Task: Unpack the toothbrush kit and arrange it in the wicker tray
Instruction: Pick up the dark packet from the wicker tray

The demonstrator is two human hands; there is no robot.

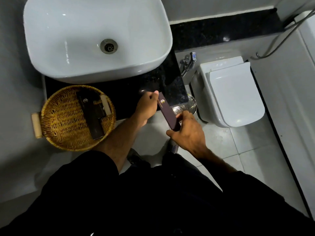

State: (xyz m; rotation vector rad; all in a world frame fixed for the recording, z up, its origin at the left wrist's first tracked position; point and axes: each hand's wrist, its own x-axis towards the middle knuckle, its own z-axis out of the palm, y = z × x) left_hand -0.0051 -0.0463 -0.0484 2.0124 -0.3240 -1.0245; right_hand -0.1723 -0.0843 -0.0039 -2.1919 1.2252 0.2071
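Slim toothbrush kit box held at both ends, centre of frame.

Likely light, stiff card, smooth-faced; best pinched at the ends. The right hand clamps the near end, the left hand grips the far end, forearms converging. The wicker tray, lower left, already holds dark boxes.

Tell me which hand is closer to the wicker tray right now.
Left. The left hand grips the far end of the dark box just right of the wicker tray; the right hand holds the box's near end, farther right still.
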